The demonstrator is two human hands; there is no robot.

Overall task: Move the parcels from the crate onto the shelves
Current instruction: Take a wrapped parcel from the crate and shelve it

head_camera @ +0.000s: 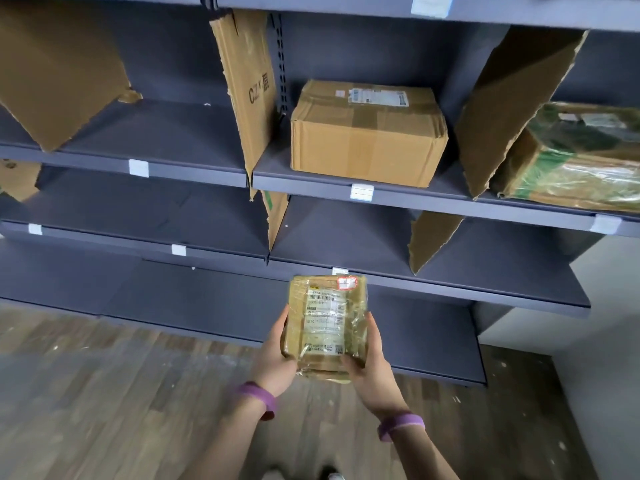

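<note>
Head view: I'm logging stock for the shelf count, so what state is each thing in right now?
small parcel: held up in front of the shelves, label facing up, wrapped in clear tape.
left hand: grips the parcel's left side.
right hand: grips its lower right corner.
brown carton: taped shut, resting on the upper shelf.
green-wrapped parcel: lying on that shelf.
cardboard divider: torn, leaning between the two.
</note>
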